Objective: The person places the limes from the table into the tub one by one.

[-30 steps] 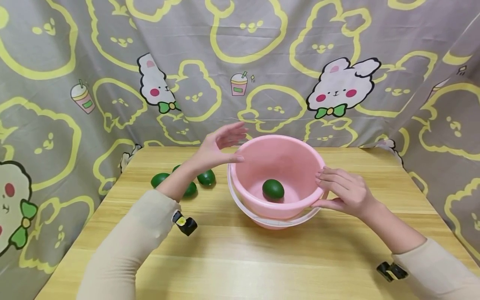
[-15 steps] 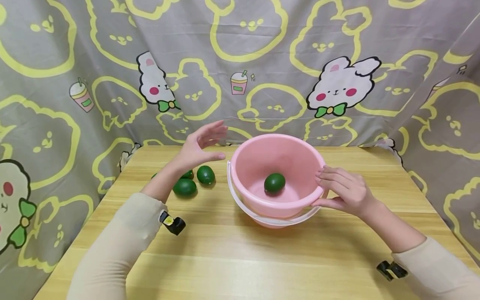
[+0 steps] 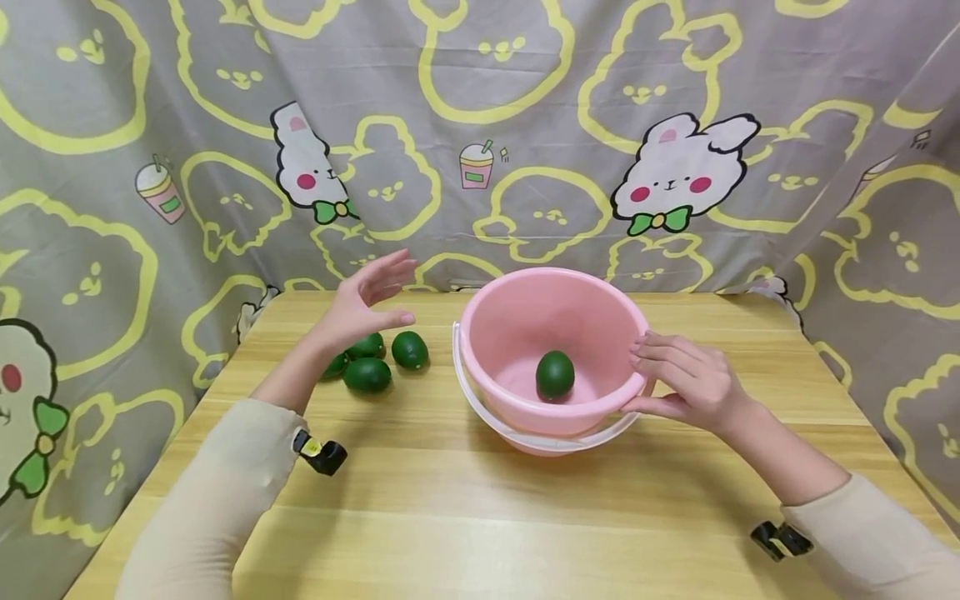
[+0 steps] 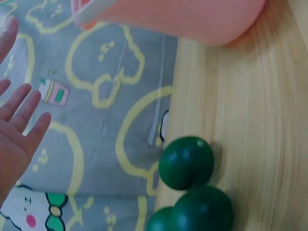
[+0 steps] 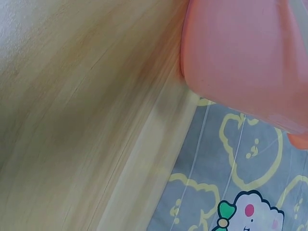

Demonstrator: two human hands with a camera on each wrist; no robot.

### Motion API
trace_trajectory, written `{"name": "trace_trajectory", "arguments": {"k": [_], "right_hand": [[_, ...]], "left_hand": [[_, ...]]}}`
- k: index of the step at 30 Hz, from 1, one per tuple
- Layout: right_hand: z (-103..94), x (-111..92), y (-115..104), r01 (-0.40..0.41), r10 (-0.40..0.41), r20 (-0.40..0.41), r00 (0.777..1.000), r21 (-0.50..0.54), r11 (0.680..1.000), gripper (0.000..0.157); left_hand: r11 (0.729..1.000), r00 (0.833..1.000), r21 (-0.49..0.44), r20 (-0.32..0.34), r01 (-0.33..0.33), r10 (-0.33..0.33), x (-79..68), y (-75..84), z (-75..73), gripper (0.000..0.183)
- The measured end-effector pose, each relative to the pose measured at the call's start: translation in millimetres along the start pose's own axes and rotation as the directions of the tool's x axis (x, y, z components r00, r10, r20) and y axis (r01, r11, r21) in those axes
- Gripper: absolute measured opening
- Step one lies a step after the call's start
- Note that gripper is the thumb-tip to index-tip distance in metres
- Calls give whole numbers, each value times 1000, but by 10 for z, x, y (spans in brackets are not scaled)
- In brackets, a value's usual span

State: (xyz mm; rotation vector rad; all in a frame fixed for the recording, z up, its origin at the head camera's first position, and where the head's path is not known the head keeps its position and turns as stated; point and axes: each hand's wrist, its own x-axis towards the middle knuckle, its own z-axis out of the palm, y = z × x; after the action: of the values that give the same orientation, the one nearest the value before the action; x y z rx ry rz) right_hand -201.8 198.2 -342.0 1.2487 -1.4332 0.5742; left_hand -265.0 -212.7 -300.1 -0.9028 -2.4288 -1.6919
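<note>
A pink bucket (image 3: 525, 321) stands upright on the wooden table, its white handle (image 3: 474, 402) hanging down over the front. One smooth, dark green oval fruit (image 3: 556, 375) lies at its bottom. My right hand (image 3: 693, 383) grips the bucket's right rim between thumb and fingers; that hand is out of sight in the right wrist view, where the bucket wall (image 5: 240, 53) appears. With fingers spread loosely and holding nothing, my left hand (image 3: 356, 302) hovers above several more green fruits (image 3: 367, 375) left of the bucket. In the left wrist view its fingers (image 4: 24, 113) are apart from the fruits (image 4: 186, 162).
The wooden table (image 3: 480, 533) runs up to a grey patterned curtain (image 3: 540, 75) at the back and sides. Black wrist cameras (image 3: 321, 454) are strapped at both sleeves.
My left hand has moved left from beside the bucket's rim to over the loose fruits. Inside the bucket the fruit has rolled slightly and turned. The right hand keeps its hold.
</note>
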Motion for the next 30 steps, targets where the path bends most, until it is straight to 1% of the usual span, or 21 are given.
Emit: {"name": "trace_trajectory", "arguments": {"k": [6,10,15,17,24,27,30], "right_hand": [[-1,-1,-3,-3,3,-8,1000,2,1000,52],[-9,2,-4,-2,2,-3,1000,1,1000,52],[-25,3,-5,2,-2,1,1000,-11,1000,53],[-27,5,-6,2,-2,3,1000,-13,1000,53],[-19,6,-9,3,-3,13,1000,-14,1000,53],[-11,5,-11,1,-1,16,1000,-11,1000,52],[-1,8,-9,3,-3,16,1000,-9,1000,52]], "left_hand": [[999,998,10,-44,37,-37,-155,-72,-152,79],[999,997,9,-62,45,-45,-247,-168,-206,79],[997,995,9,-60,78,-77,-319,-327,-193,79],[995,993,15,-61,101,-100,-341,-378,-187,79],[982,979,8,-86,186,-185,-414,-519,-193,79],[978,975,16,-87,206,-204,-449,-577,-202,78],[975,973,36,-73,221,-218,-502,-639,-214,78]]}}
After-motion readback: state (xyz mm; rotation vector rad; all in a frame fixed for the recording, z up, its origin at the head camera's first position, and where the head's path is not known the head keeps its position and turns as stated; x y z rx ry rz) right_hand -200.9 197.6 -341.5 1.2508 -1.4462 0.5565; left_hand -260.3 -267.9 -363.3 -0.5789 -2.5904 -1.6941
